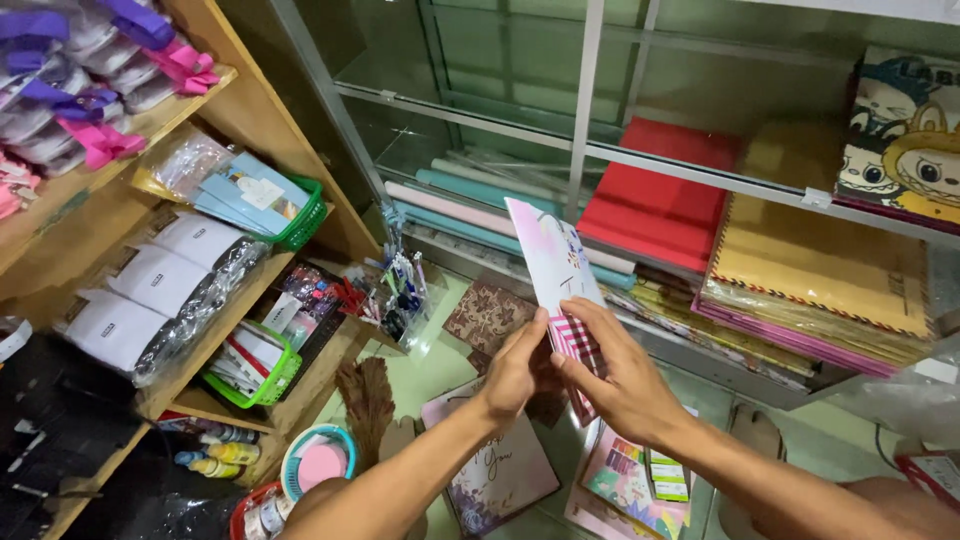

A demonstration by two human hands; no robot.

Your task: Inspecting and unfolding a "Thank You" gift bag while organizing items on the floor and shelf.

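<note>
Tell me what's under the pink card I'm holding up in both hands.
Under the pink card lie a brown patterned sheet and flat decorated cards on the green floor. The left hand and right hand cover whatever lies directly below.

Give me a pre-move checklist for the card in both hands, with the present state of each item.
1. Left hand on the card: ok, at its lower edge.
2. Right hand on the card: ok, fingers over the striped part.
3. Card clear of the shelf rail: ok, held in front of it.
4. Card upright: not ok, tilted.
5. Card's far side: cannot tell, hidden.
6. Floor below: not ok, cards lie there.
</note>
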